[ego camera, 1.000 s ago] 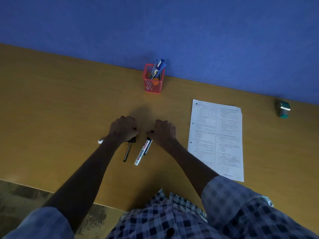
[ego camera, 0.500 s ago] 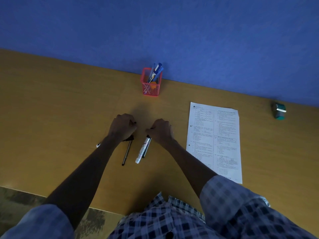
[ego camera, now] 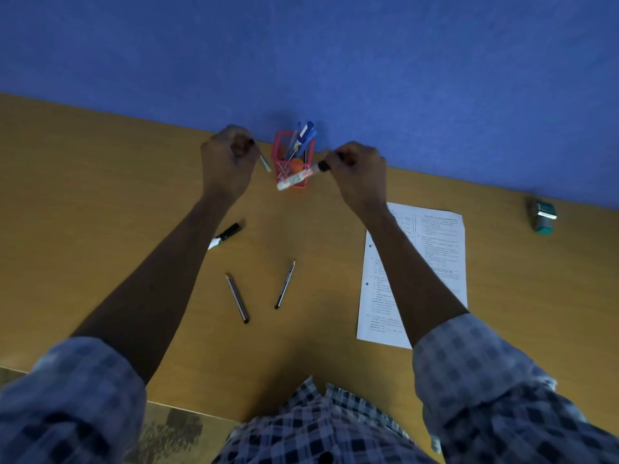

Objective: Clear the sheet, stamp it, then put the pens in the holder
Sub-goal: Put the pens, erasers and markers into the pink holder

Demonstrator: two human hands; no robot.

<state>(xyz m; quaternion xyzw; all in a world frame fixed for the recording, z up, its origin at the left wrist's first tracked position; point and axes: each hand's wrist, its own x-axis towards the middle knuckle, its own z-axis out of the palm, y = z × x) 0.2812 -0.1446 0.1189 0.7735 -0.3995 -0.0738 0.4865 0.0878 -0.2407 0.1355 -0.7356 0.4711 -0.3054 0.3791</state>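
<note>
Both hands have risen from mid-desk to the holder (ego camera: 294, 159) at the wall edge — the left hand (ego camera: 227, 162) pinching a thin pen (ego camera: 265, 163), the right hand (ego camera: 358, 169) curled round a marker (ego camera: 296, 177). On the open desk (ego camera: 100, 195) lie two pencils (ego camera: 237, 298) and one black marker (ego camera: 225, 235). One sheet (ego camera: 438, 242) lies bare — stamp (ego camera: 542, 217) far right.

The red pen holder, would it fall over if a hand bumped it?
Probably, fairly easily. The red pen holder looks like thin mesh, so likely light. It is tall and narrow, and its pens lean out above the rim, which may make it top-heavy. A bump near the rim would likely tip it.
</note>
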